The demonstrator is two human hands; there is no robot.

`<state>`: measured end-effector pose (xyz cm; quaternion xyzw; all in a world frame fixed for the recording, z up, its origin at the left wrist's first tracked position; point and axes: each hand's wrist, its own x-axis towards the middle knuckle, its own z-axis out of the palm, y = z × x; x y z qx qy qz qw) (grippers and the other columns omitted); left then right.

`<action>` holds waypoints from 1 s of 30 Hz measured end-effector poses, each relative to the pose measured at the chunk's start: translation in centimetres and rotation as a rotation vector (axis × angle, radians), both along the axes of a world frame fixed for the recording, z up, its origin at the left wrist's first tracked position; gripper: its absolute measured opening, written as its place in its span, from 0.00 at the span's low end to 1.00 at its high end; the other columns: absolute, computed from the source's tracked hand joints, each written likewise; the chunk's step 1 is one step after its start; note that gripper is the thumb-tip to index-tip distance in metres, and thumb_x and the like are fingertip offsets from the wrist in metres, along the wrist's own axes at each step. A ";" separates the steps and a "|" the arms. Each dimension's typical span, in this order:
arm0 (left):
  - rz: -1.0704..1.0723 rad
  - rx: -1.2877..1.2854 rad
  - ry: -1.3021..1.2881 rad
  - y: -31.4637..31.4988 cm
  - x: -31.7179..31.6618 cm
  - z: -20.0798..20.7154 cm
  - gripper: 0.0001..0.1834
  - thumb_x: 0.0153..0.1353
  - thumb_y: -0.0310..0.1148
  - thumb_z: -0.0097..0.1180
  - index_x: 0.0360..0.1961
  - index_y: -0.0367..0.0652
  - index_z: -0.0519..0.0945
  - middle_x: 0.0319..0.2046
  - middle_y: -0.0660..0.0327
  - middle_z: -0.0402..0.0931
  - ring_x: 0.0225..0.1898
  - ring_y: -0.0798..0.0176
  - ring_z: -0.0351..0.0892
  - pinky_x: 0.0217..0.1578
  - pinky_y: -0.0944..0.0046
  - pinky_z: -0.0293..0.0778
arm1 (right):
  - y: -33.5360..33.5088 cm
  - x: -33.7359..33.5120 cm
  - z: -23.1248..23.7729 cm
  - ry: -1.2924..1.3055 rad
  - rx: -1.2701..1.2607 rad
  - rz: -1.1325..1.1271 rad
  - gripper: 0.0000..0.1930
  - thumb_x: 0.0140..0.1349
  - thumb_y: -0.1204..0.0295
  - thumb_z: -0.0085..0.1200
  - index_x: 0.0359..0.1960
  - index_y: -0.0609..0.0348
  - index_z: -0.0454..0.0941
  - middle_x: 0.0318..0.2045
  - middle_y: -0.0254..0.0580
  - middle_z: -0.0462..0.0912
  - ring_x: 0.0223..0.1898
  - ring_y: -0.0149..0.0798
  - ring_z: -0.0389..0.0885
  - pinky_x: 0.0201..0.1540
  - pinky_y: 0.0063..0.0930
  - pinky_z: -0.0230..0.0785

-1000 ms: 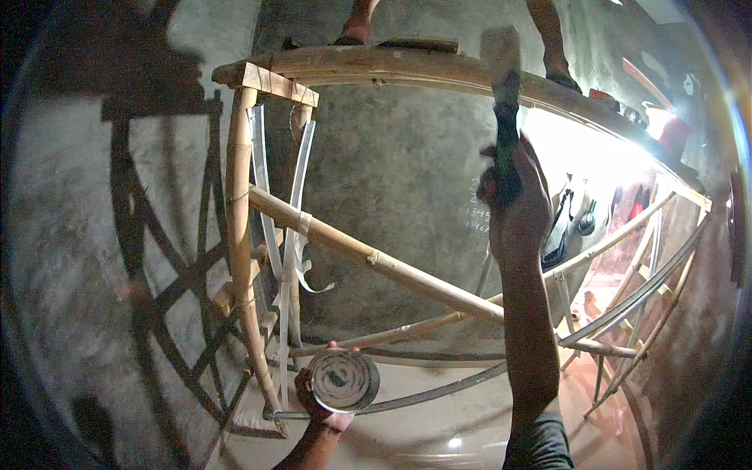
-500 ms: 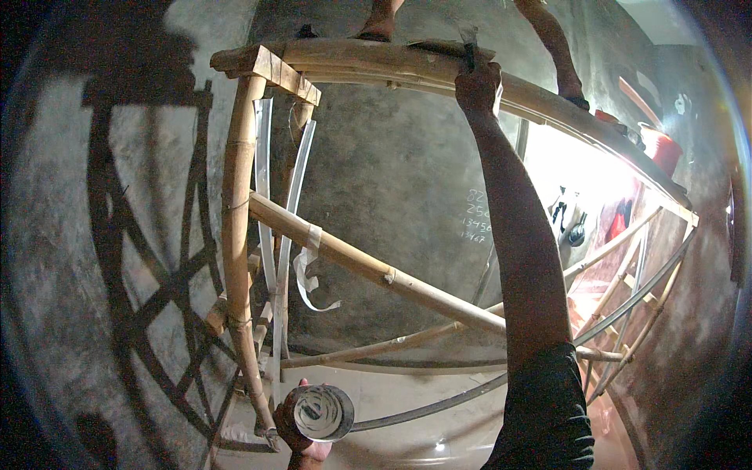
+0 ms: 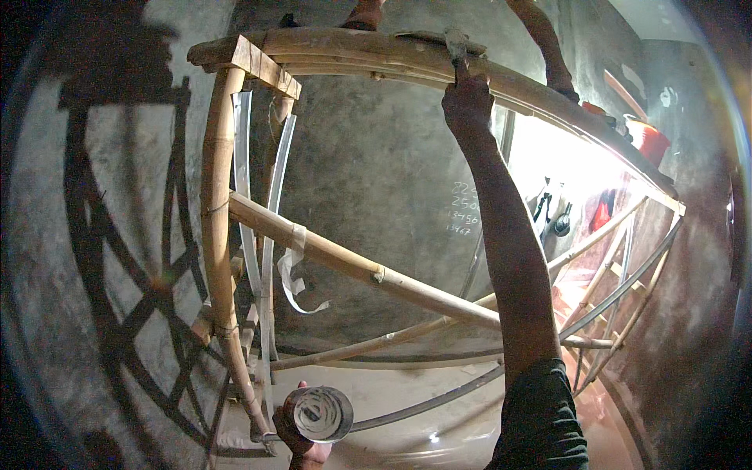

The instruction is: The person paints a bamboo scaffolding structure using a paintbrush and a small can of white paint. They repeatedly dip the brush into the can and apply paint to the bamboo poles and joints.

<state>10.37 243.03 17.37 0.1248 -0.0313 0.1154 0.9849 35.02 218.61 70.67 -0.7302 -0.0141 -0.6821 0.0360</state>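
My left hand (image 3: 294, 431) is low in the view, wrapped around a round bowl (image 3: 347, 423) of pale grey paste, its open top facing me. Raised high, my right hand (image 3: 468, 107) grips the dark handle of a putty knife (image 3: 458, 53), whose blade points up and looks smeared with paste. The knife overlaps the bamboo platform (image 3: 337, 48) in the view; whether it touches cannot be told. Just behind the blade, a flat dark piece (image 3: 427, 35) lies on the platform.
Bamboo posts (image 3: 219, 164) and a diagonal pole (image 3: 368, 270) make up the scaffold. Another person's feet (image 3: 364, 16) rest on top. An orange-red bucket (image 3: 646, 141) stands at the platform's right end. Metal strips (image 3: 274, 180) hang at left, beside grey walls (image 3: 368, 164).
The view has shifted, so the scaffold sits slightly further left and higher. My right hand has moved slightly left with the putty knife; the bowl stays nearly in place.
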 end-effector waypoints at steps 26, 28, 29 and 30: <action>0.152 0.570 -0.299 1.4 2.3 11.1 0.38 0.67 0.55 0.35 0.68 0.36 0.65 0.69 0.54 0.63 0.67 0.52 0.66 0.68 0.50 0.60 | 6.6 -26.5 -24.0 0.874 -0.675 0.583 0.07 0.55 0.73 0.60 0.36 0.58 0.84 0.27 0.41 0.84 0.20 0.44 0.80 0.27 0.35 0.73; 0.096 0.523 -0.310 1.2 2.9 11.1 0.39 0.66 0.53 0.38 0.69 0.35 0.63 0.67 0.50 0.65 0.67 0.49 0.67 0.69 0.50 0.59 | 6.6 -28.1 -25.8 0.727 -0.935 0.505 0.11 0.55 0.72 0.59 0.40 0.60 0.83 0.30 0.40 0.83 0.22 0.40 0.77 0.26 0.32 0.71; -0.002 0.423 -0.355 1.2 3.2 11.1 0.38 0.66 0.53 0.38 0.69 0.35 0.62 0.66 0.48 0.66 0.66 0.49 0.67 0.69 0.50 0.58 | 5.9 -29.2 -26.8 0.607 -1.088 0.441 0.14 0.55 0.70 0.58 0.43 0.61 0.82 0.32 0.39 0.81 0.25 0.36 0.76 0.25 0.29 0.70; -0.099 0.321 -0.395 1.3 3.4 11.2 0.38 0.66 0.52 0.38 0.69 0.35 0.62 0.66 0.47 0.67 0.66 0.49 0.67 0.69 0.50 0.58 | 5.1 -30.5 -27.8 0.471 -1.223 0.378 0.17 0.55 0.69 0.57 0.46 0.62 0.81 0.34 0.38 0.79 0.27 0.32 0.74 0.24 0.26 0.68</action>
